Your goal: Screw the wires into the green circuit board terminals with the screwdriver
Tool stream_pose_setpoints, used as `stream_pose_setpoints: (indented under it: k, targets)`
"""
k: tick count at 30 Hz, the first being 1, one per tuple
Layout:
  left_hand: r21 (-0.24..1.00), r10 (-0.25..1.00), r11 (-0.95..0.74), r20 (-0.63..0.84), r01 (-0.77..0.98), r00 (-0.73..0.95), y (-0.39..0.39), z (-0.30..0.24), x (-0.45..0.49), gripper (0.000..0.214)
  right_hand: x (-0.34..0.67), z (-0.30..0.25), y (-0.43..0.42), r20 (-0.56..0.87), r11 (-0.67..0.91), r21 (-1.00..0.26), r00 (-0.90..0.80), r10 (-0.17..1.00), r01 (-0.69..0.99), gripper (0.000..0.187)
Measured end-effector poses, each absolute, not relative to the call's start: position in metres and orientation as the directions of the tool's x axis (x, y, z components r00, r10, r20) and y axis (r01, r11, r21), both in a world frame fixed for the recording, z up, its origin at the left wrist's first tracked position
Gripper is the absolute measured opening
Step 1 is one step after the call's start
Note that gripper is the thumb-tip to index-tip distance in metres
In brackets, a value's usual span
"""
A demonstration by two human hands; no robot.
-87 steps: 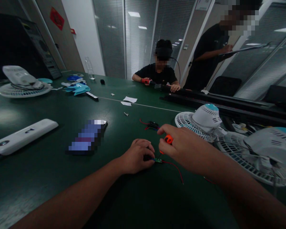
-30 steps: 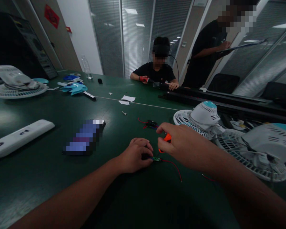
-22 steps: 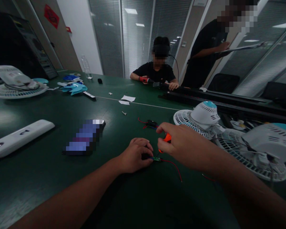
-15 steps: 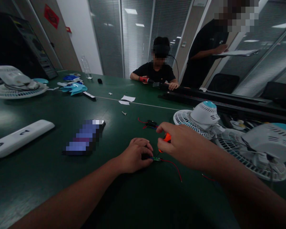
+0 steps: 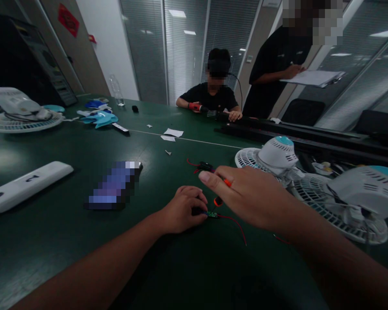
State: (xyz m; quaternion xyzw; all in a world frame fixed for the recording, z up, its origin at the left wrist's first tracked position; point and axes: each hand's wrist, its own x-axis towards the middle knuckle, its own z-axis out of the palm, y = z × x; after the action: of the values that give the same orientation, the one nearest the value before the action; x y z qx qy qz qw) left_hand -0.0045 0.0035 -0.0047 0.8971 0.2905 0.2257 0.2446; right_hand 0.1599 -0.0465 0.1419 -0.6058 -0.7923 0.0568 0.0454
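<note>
Well, slim green circuit board [image 5: 212, 214] in left hand [image 5: 186, 209]; curved red wire [image 5: 238, 223].

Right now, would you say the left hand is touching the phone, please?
No, the left hand is at the board, and the phone lies apart from both.

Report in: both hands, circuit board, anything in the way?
Left hand holding circuit board at left end. Right hand gripping orange-handled screwdriver, shaft down toward board, tip contact unclear. Red wire trailing right, no obstruction seen.
</note>
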Motion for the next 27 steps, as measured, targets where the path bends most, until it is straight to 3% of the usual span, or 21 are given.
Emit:
stream_pose_setpoints:
  k: [3, 10, 27]
  targets:
    - [0.574, 0.624, -0.716, 0.270, 0.397, 0.733, 0.0034, -0.0036, -0.0042, 0.012, 0.1579, 0.1421, -0.0452, 0.008, 0.255, -0.103, -0.256, 0.967, 0.961, 0.062]
    - [0.601, 0.636, -0.691, 0.240, 0.402, 0.734, 0.0014, 0.0019, -0.0031, 0.011, 0.1621, 0.1355, -0.0400, 0.013, 0.291, -0.112, -0.292, 0.956, 0.950, 0.038]
    - [0.592, 0.636, -0.693, 0.234, 0.411, 0.735, 0.0022, -0.0007, -0.0034, 0.011, 0.1667, 0.1360, -0.0391, -0.013, 0.271, -0.174, -0.278, 0.961, 0.947, 0.038]
